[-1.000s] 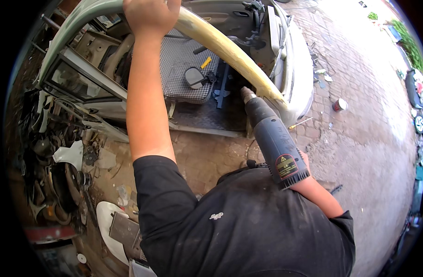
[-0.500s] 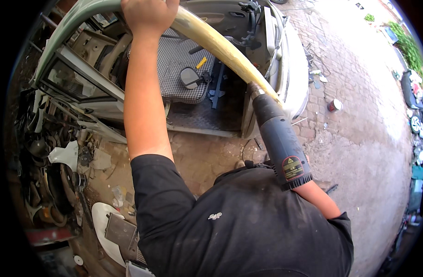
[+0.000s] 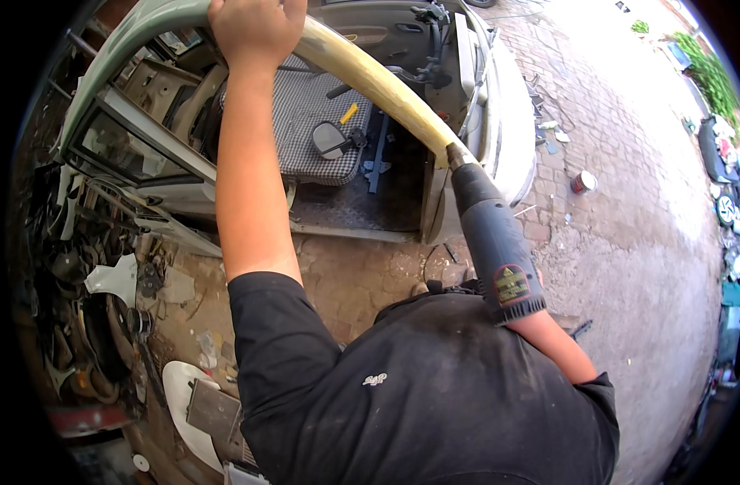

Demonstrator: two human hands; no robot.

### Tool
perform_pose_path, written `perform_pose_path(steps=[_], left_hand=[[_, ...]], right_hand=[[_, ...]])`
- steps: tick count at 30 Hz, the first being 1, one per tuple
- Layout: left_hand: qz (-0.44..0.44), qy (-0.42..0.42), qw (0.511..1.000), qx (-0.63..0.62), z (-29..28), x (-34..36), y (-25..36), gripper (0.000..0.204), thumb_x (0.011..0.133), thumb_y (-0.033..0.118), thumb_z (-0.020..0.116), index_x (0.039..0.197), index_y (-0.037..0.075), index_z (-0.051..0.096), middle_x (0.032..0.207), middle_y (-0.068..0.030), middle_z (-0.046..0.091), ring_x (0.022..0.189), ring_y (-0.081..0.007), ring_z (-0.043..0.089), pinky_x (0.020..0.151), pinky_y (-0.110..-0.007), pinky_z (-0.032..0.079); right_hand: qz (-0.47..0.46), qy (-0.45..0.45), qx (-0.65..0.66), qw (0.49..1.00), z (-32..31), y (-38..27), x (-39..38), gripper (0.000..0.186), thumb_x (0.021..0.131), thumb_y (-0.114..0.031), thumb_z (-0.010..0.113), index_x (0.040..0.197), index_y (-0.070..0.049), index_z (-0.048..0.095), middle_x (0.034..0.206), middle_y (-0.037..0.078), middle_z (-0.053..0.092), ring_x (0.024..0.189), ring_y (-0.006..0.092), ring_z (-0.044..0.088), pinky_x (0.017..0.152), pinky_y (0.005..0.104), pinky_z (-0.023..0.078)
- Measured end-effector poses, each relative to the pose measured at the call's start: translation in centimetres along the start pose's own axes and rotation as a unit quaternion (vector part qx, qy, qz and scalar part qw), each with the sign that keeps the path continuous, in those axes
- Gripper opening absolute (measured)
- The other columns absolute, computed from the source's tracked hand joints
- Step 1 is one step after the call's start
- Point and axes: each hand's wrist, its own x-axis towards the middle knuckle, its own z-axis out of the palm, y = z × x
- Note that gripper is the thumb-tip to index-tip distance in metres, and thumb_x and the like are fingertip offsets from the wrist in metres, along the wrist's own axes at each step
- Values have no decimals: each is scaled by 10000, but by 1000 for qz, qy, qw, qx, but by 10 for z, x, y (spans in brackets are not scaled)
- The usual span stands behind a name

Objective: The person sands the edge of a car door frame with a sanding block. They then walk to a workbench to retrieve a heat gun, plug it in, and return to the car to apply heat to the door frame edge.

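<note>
A dark heat gun [image 3: 499, 238] slants up from the right, its metal nozzle against the lower part of a curved, yellowish car pillar [image 3: 378, 81]. My right hand [image 3: 539, 276] is closed on the heat gun's grip from beneath; the gun's body hides nearly all of it. With the left arm stretched forward, my left hand [image 3: 259, 31] is closed around the upper part of the same frame. The picture's top edge cuts off part of its fingers. Behind the pillar, a loose side mirror [image 3: 329, 140] lies on a checked seat [image 3: 293, 109], beside a yellow piece [image 3: 349, 113].
The car body's doorway opens ahead, above a sill [image 3: 354, 234]. Scrap car parts [image 3: 103, 323] crowd the left, with a white curved panel [image 3: 184, 412] nearer. On the paving at right stands a small can [image 3: 583, 183]; more parts line the far right edge.
The heat gun's nozzle has slid slightly right and down along the pillar. My left hand keeps its place on the frame, and the whole view has shifted a little.
</note>
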Motion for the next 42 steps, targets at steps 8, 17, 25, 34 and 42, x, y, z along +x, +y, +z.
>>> perform_pose_path(steps=[8, 17, 25, 34, 42], left_hand=[[0, 4, 1000, -9, 1, 0, 0, 311, 808, 223, 546, 559, 38, 544, 625, -148, 554, 725, -361, 555, 820, -489, 406], [7, 6, 1000, -6, 0, 1, 0, 310, 816, 231, 540, 572, 40, 543, 636, -147, 560, 735, -359, 562, 824, -491, 408], [3, -1, 1000, -6, -2, 1, 0, 312, 814, 230, 541, 566, 40, 543, 637, -146, 565, 731, -358, 561, 816, -485, 407], [4, -4, 1000, 4, 0, 0, -1, 315, 813, 227, 538, 559, 41, 551, 624, -141, 560, 724, -353, 558, 817, -476, 404], [4, 7, 1000, -7, 12, -3, 4, 294, 810, 221, 545, 577, 42, 542, 640, -142, 560, 732, -357, 553, 812, -483, 407]], right_hand=[[-38, -2, -73, 997, 14, -17, -6, 480, 751, -97, 770, 1193, -27, 596, 987, 73, 686, 876, 127, 633, 801, 281, 506], [-62, -22, -178, 982, 15, -26, -4, 446, 735, -98, 783, 1141, -31, 609, 967, 77, 688, 871, 138, 647, 786, 286, 505], [31, -12, 0, 999, 32, -44, -7, 480, 745, -107, 784, 1179, -23, 597, 1005, 74, 686, 896, 123, 643, 811, 279, 505], [-47, -48, -137, 988, 38, -52, -6, 241, 916, -59, 573, 1147, 6, 594, 1021, 108, 663, 904, 163, 641, 808, 320, 551], [169, -39, 363, 916, 11, -21, -1, 301, 1024, -146, 423, 1239, 29, 541, 1117, 142, 645, 963, 210, 661, 831, 350, 562]])
